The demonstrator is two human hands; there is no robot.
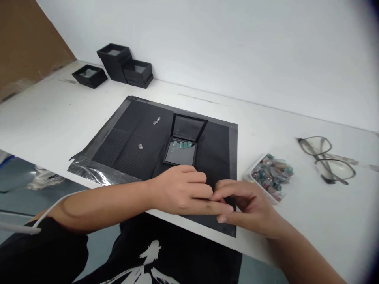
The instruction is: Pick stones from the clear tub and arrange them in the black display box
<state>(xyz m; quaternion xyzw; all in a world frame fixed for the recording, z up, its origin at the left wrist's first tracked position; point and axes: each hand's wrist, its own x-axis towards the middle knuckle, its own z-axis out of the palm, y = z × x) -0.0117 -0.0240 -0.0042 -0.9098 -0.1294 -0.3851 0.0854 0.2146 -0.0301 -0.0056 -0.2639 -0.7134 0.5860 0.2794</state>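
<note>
My left hand rests curled on the near edge of a black mat, its fingers closed. My right hand meets it fingertip to fingertip, pinching at the same spot; whether anything small is held between them I cannot tell. Just beyond the hands a small black box lies open with its lid tilted back and several green stones in a row inside. Two small pale pieces lie loose on the mat.
A clear tray of mixed green and reddish stones sits right of the mat. Glasses lie farther right. Stacked black boxes and one open black box stand at the far left by the wall. The white table's edge runs under my forearms.
</note>
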